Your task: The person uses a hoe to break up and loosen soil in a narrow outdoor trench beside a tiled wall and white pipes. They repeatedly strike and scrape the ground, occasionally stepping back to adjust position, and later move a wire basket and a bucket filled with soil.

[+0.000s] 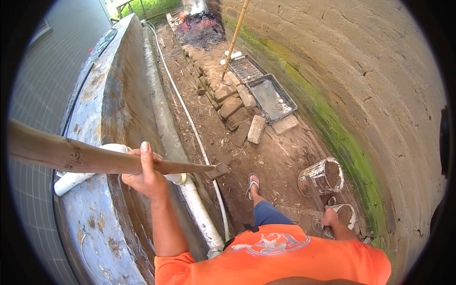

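My left hand (pixel 148 174) is wrapped around a thick wooden pole (pixel 103 158), its thumb lying along the wood. The pole runs from the left rim down to a hoe-like blade (pixel 218 171) close to the ground, beside a thin white pipe. Low on the right, my right hand (pixel 330 216) grips the end of a flat brown bar (pixel 315 194); whether it is wood or metal I cannot tell. Around that hand are two dirty buckets holding brown soil: a tilted one (pixel 308 178) farther off and a nearer one (pixel 351 215), partly hidden by the hand.
A low concrete wall (pixel 87 117) and white pipes (pixel 199 206) run along the left. Ahead lie bricks (pixel 256 129), black plastic crates (pixel 269 98) and an upright bamboo-handled tool (pixel 235 35). Embers (pixel 203 26) burn at the far end. A mossy earthen wall (pixel 356 82) bounds the right.
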The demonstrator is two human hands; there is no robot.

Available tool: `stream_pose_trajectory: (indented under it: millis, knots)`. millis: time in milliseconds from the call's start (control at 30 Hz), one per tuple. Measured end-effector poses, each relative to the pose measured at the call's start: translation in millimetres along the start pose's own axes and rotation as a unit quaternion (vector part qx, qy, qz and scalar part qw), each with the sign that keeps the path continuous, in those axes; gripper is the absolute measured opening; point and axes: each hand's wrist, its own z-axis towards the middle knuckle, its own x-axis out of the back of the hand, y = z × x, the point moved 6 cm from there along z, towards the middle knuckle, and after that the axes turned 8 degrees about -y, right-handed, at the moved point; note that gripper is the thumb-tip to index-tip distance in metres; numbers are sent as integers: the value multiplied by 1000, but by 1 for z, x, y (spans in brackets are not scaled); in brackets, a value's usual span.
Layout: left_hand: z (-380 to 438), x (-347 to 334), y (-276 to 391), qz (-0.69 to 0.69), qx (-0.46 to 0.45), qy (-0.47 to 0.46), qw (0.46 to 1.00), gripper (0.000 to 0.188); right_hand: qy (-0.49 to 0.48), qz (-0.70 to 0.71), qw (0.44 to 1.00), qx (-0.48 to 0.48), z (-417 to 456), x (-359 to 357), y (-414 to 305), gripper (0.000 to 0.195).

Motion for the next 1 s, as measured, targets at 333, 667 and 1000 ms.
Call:
stream_pose_trajectory:
  millis: [333,667,1000]
  knots:
    - [88,-40,-76,75,31,72,994,18,-5,-21,986,166,158,224,-256,52]
    - [156,-35,-114,123,13,150,981,18,59,-31,938,341,206,374,-531,47]
    - [246,-21,-225,118,86,173,974,18,32,-47,910,411,221,415,-749,52]
